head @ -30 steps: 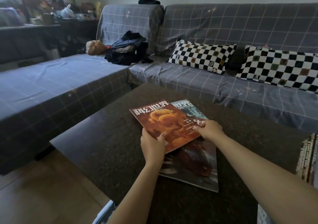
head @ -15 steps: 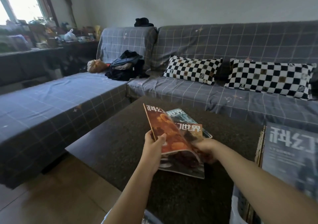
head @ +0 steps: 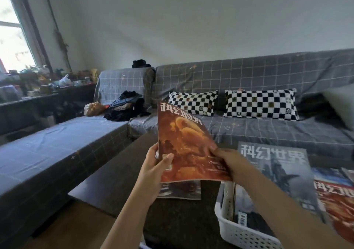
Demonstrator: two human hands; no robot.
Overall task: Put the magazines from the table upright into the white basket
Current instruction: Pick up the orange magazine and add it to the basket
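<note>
A window (head: 11,38) lights the far left of a living room, where a cluttered sideboard (head: 38,88) stands below it and a grey checked sofa (head: 57,145) runs along the left edge of a dark speckled surface (head: 115,181) and on behind its far edge. A heap of dark clothing (head: 126,105) lies in the sofa's corner, with two black-and-white chequered cushions (head: 193,102) propped against the backrest to its right.

Over the middle of the surface, a person's two hands lift an orange magazine (head: 183,143) clear of it, the cover tilted up towards the camera. The left hand (head: 155,168) grips the magazine's lower left edge, thumb across the cover and fingers curled behind. The right hand (head: 228,160) pinches the lower right part of the cover, fingertips on the front. The hands sit apart, one at each side of the magazine.

Directly beneath it, another magazine (head: 180,191) lies flat on the surface, only its near end showing.

At the near right corner stands the white basket (head: 239,231), its perforated wall facing the camera. Inside it a grey-blue magazine (head: 277,172) stands upright, and a second orange magazine (head: 337,201) leans just right of it; others behind them are too hidden to make out.
</note>
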